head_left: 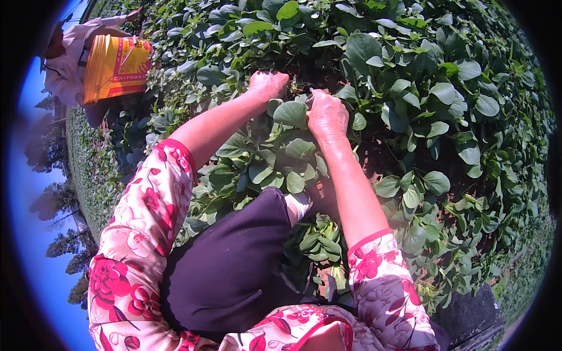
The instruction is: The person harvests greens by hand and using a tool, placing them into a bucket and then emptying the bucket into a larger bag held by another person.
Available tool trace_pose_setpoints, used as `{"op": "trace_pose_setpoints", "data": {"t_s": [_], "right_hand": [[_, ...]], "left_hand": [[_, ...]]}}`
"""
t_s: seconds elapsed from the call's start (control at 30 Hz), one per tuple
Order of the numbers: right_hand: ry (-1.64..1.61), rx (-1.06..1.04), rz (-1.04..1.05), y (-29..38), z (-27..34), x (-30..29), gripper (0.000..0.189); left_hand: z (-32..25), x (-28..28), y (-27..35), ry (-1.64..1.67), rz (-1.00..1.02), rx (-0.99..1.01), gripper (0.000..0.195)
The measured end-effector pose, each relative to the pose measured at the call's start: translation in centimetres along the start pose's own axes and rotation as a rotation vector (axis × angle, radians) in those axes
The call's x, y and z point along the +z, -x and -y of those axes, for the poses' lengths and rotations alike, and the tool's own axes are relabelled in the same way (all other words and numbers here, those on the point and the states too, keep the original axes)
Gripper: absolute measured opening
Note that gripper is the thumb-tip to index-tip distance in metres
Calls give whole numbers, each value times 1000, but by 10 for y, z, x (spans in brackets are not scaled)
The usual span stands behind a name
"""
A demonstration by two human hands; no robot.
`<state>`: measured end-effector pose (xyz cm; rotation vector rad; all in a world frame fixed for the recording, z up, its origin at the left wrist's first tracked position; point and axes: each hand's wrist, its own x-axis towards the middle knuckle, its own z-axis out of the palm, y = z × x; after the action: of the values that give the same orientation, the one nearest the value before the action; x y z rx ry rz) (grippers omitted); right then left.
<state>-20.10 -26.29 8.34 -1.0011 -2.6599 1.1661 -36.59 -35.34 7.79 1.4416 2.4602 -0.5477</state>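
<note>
My left hand (270,84) is curled into a fist low among the leafy green plants, its fingertips and anything under them hidden. Close to its right, my right hand (328,113) is closed around what looks like a small grey metal tool (310,101), mostly covered by the fingers. Thin, partly dry stems (298,86) lie in the gap between both hands. A broad-leaved plant (290,114) stands just on the near side of them, one leaf reaching the right thumb.
Dense leafy crop (439,96) surrounds me, with brown soil (373,153) showing between plants. Pulled-looking greens (322,241) lie by my foot. At upper left, a co-worker (68,66) bends beside a yellow plastic bucket (116,66). A black crate (470,313) sits at lower right.
</note>
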Motion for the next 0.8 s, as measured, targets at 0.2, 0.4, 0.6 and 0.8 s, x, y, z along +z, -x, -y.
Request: {"op": "trace_pose_setpoints", "data": {"t_s": [0.2, 0.4, 0.6, 0.8], "right_hand": [[-74, 65, 167, 64, -13, -49, 25], [-64, -4, 100, 8, -4, -14, 20], [37, -6, 77, 72, -11, -75, 22], [10, 63, -109, 141, -14, -172, 17]], "left_hand": [[15, 26, 40, -16, -192, -7, 4], [22, 21, 22, -27, -146, 52, 14], [55, -6, 51, 592, -421, 53, 45], [37, -73, 50, 615, -385, 173, 23]]}}
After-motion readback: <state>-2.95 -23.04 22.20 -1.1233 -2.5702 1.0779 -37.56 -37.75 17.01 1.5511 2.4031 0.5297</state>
